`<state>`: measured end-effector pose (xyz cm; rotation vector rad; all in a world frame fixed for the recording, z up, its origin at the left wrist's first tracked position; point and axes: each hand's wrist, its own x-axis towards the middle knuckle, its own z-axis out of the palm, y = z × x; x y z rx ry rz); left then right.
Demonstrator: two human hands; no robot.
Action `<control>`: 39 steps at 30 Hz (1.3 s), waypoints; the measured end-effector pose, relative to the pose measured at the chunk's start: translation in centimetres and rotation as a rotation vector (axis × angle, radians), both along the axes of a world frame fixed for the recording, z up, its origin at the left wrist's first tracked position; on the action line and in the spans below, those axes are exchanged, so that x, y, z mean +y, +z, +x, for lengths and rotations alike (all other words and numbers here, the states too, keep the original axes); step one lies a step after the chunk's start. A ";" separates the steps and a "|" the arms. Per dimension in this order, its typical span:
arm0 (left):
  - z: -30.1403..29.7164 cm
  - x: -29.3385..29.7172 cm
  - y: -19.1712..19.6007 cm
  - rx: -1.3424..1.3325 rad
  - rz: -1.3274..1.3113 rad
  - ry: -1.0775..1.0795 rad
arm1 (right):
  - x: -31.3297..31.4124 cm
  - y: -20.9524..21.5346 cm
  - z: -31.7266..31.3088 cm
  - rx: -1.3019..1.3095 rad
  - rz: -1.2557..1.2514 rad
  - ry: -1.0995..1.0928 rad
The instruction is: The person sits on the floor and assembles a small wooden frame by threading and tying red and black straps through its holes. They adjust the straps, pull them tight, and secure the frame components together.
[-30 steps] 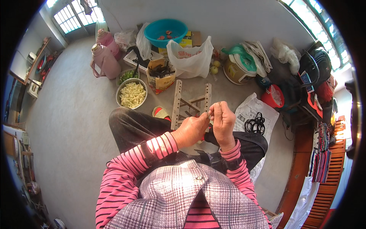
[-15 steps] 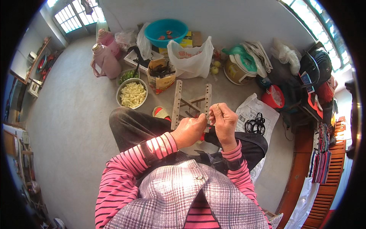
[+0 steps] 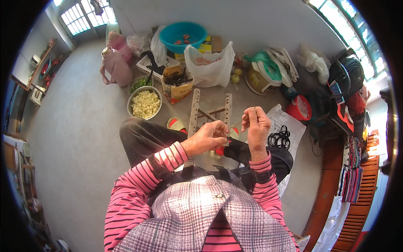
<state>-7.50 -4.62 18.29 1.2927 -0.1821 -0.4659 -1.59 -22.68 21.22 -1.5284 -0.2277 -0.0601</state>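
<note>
My left hand (image 3: 205, 138) is in front of my lap, its thumb and fingertips brought together in a pinch; what they hold is too small to make out. To its right and a little higher, my right hand (image 3: 257, 126) is closed, thumb pressed to the fingers. A thin strand (image 3: 237, 124) runs from the right fingertips toward the left hand; whether it is thread or wire cannot be told. Just beyond the hands stands a wooden frame (image 3: 194, 107) with two holed uprights and crossed bars between them.
Black cord loops (image 3: 280, 137) lie on a white sack (image 3: 296, 136) to my right. Ahead are a bowl of pale yellow pieces (image 3: 145, 104), a cardboard box (image 3: 178, 86), a white plastic bag (image 3: 210, 63), a blue basin (image 3: 183, 34), a lidded bucket (image 3: 260, 80) and pink thermos flasks (image 3: 116, 67).
My hands, close together before, are now apart. The right has moved right and slightly up with the thin strand; the left has shifted slightly left.
</note>
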 end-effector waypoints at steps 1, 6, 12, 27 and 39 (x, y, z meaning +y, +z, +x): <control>0.0 -0.2 0.0 -0.036 -0.002 0.003 | 0.0 0.0 0.0 -0.001 0.013 0.000; 0.1 -1.4 0.0 -0.276 0.287 0.081 | 0.5 0.0 -0.3 -0.016 -0.016 -0.018; 0.3 -2.2 0.2 -0.582 0.701 0.175 | 1.1 0.5 -0.7 -0.044 -0.030 -0.105; 0.4 -3.0 -2.0 -0.792 0.796 0.424 | 1.6 -0.3 -1.4 -0.050 0.156 -0.182; 0.0 -1.9 -1.7 -0.646 0.626 0.369 | 0.5 0.4 -0.2 -0.064 0.148 -0.200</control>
